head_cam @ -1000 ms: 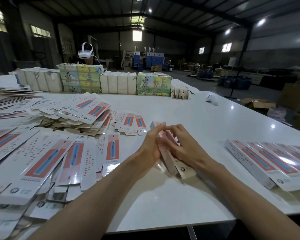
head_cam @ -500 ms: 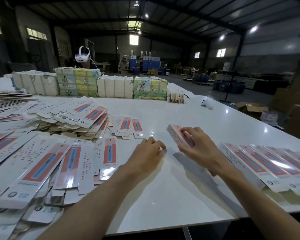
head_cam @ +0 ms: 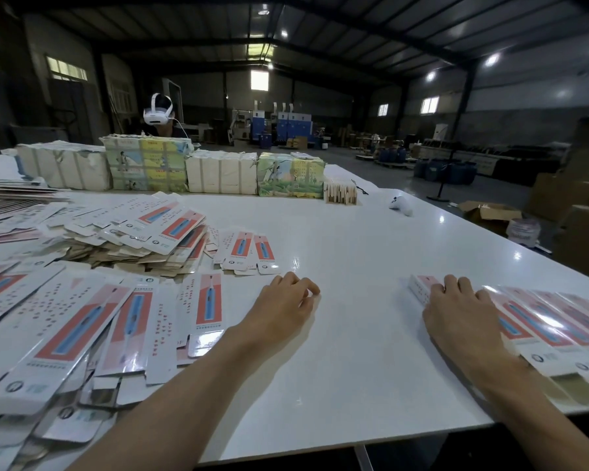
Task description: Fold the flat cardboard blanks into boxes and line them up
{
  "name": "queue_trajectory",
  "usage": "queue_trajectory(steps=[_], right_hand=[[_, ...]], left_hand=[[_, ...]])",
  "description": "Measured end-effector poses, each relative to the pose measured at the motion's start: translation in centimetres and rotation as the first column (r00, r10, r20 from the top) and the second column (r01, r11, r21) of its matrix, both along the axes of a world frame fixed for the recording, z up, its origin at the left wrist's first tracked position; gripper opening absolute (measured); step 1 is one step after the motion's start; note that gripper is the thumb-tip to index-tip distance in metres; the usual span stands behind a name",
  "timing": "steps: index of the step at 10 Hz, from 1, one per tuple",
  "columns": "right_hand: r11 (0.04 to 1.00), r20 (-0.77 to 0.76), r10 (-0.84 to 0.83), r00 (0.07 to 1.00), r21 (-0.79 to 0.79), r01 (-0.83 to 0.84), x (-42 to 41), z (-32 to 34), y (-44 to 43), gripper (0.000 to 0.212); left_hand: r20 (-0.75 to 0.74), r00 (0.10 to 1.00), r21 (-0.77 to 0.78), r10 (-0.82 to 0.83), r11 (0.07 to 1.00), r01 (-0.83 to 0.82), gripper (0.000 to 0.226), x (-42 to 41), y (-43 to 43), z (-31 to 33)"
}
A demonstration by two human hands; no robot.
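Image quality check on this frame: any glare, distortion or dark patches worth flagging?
Head view: ceiling lamps leave glare spots on the white table and wash out print on the glossy folded boxes at right; its wide lens bows the table edge and roof beams; the hall behind is dim.
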State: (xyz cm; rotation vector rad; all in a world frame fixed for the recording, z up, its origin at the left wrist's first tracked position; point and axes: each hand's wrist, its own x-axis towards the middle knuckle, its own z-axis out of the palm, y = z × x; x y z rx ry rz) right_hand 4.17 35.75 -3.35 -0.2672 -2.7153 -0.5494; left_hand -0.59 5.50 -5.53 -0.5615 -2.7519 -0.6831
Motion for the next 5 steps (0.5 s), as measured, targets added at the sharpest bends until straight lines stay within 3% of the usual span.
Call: queue_trajectory(steps=[2, 3, 4, 5], right_hand=[[0.997, -0.006, -0.026, 1.0, 0.068, 0.026, 0.2, -0.5, -1.1, 0.054], [0.993, 0.004, 0.045, 0.999, 0.108, -0.045, 0.4, -0.1, -1.2, 0.051], [0.972, -0.012, 0.218, 0.976, 0.09, -0.216, 0.5, 0.0, -1.8, 0.046], [0.904, 0.061, 0.428, 0.902, -0.041, -0.426, 0.7, 0.0, -3.2, 0.042]], left_hand=[[-0.002, 1.0, -0.214, 0.026, 0.976, -0.025, 0.033, 0.2, 0.6, 0.5], [0.074, 0.997, -0.35, -0.033, 0.935, 0.057, 0.036, 0.4, 0.1, 1.8], [0.08, 0.988, -0.411, -0.135, 0.898, 0.156, 0.042, 0.7, -1.0, 3.2], [0.068, 0.977, -0.263, -0.201, 0.941, 0.211, 0.042, 2.0, -2.3, 3.1]])
